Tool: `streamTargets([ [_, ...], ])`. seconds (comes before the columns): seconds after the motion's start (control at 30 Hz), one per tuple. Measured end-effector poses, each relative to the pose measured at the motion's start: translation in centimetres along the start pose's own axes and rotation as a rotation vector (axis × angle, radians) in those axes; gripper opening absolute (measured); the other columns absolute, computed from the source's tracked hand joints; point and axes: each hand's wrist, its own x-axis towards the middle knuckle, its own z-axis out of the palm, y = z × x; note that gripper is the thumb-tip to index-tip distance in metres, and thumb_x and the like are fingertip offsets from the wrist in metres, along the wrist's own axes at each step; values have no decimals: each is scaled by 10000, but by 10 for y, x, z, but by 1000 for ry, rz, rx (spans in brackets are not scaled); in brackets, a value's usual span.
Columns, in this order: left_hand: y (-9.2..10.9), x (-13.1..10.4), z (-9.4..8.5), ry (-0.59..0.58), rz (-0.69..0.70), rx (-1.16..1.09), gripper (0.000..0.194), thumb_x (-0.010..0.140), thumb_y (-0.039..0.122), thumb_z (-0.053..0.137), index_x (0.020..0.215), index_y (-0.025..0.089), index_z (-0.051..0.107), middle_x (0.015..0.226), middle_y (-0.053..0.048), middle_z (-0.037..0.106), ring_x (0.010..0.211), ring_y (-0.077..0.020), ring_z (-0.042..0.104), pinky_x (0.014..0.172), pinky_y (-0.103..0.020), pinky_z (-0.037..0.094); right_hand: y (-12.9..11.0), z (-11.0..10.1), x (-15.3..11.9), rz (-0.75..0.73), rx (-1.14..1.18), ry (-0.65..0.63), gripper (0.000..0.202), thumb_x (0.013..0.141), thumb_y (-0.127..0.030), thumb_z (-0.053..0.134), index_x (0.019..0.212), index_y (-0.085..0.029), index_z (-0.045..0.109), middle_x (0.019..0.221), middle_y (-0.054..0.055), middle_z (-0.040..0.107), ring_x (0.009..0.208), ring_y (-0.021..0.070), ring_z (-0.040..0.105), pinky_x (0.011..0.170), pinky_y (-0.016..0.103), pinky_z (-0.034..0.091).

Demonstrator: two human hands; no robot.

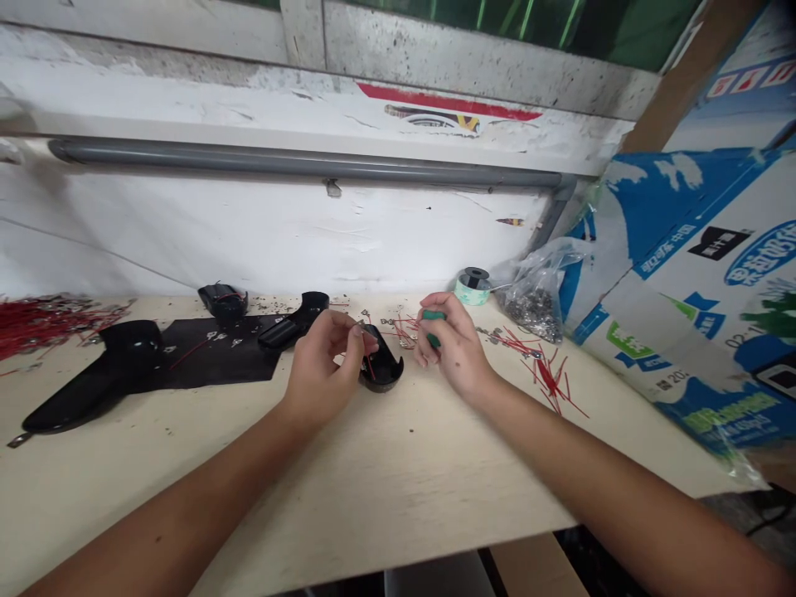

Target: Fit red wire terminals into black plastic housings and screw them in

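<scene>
My left hand [324, 355] is closed in a pinch on a small metal contact [361, 324], and a short red wire shows just below the fingertips. Beneath and beside those fingers lies a black plastic shell [384, 378], open side up. My right hand [458, 347], a little to the right of the shell, has its fingers wrapped round a green-handled tool [434, 316]. The tool's working end is too small to make out. Loose red wires with metal contacts [391, 322] are scattered behind and between the two hands.
More black shells [133, 348] and a dark mat [217, 365] lie to the left, beside a heap of red wires [37, 327]. On the right are cut red wires [552, 377], a spool [473, 286], a plastic bag of small parts [536, 298] and a printed carton [696, 274].
</scene>
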Motion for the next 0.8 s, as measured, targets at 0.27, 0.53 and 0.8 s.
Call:
streamTargets([
  [0.27, -1, 3, -2, -136, 163, 306, 176, 908, 322, 544, 958, 171, 619, 817, -36, 638, 753, -139, 585, 677, -257, 454, -3, 6, -7, -214, -478, -198, 184, 930, -351, 575, 948, -180, 643, 959, 29, 644, 947, 145, 586, 902, 288, 453],
  [0.53, -4, 7, -3, -171, 95, 373, 242, 958, 350, 465, 970, 173, 629, 921, -59, 680, 828, -169, 608, 748, -287, 450, 6, 0, -7, -6, -291, -176, 140, 902, -224, 482, 1037, -193, 507, 741, -23, 496, 565, 89, 477, 581, 235, 428],
  [0.8, -8, 7, -4, -214, 68, 287, 261, 969, 359, 477, 1135, 234, 634, 1007, -34, 726, 963, -182, 669, 831, -301, 487, 8, 0, -5, -89, -428, -141, 205, 911, -327, 585, 1067, -200, 550, 827, 4, 489, 742, 114, 507, 680, 240, 436],
])
